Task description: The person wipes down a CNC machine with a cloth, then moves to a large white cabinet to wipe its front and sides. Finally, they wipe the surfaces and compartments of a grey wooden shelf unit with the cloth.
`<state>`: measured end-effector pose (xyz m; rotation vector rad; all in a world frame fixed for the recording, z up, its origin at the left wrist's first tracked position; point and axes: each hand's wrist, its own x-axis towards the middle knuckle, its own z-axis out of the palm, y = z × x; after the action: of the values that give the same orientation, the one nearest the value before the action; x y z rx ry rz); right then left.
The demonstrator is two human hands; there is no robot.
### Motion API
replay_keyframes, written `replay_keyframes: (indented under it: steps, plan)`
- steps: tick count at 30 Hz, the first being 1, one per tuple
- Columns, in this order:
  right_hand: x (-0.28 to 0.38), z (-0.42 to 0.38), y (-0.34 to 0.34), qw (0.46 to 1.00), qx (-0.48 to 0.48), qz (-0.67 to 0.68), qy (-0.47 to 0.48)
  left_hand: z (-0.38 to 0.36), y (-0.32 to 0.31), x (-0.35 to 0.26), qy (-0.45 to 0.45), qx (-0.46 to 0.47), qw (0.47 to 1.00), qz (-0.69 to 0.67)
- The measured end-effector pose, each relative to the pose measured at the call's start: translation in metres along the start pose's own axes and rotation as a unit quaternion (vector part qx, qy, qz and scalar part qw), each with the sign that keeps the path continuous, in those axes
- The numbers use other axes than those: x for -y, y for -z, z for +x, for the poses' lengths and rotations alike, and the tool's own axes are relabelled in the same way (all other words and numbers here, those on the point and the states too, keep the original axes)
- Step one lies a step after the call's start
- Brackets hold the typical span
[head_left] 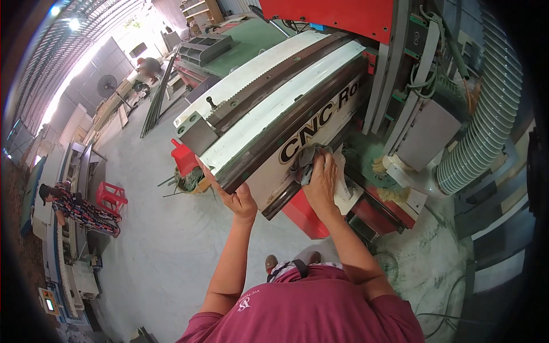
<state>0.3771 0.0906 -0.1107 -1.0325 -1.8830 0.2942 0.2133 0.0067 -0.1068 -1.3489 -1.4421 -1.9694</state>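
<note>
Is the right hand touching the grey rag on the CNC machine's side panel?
Touching: the head view shows the right hand pressed flat on the rag.
</note>
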Motion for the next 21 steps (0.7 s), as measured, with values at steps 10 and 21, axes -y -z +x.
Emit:
replay_keyframes:
  steps: [10,21]
  plan:
    - [-0.0013,-0.0021,-0.0023,0.999,0.022,0.006,-0.033,-0.0025,0.0008,0.0053,0.005,0.004,1.0,-0.017]
    - [-0.001,-0.0015,-0.0035,1.0,0.009,0.003,-0.024,-0.001,-0.0001,0.0036,-0.003,-0.004,1.0,-0.019]
